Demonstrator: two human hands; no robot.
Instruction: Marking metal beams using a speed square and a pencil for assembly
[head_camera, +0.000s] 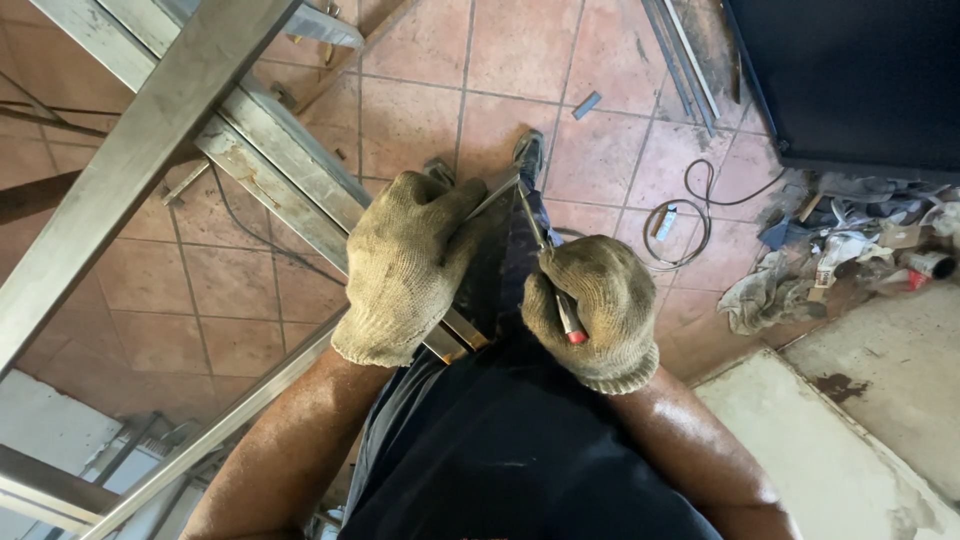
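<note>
Left hand (408, 262), in a dirty knit glove, was clamped around the end of a square steel tube (285, 172) that ran diagonally from upper left down to the person's lap. It also pinned a thin metal strip (492, 197) against the tube end. Right hand (592, 308), gloved too, gripped a slim red-tipped marking tool (548, 262), tip up against the strip. Below: terracotta tile floor (420, 110), coiled wire (680, 225), rag pile (770, 295) to the right.
</note>
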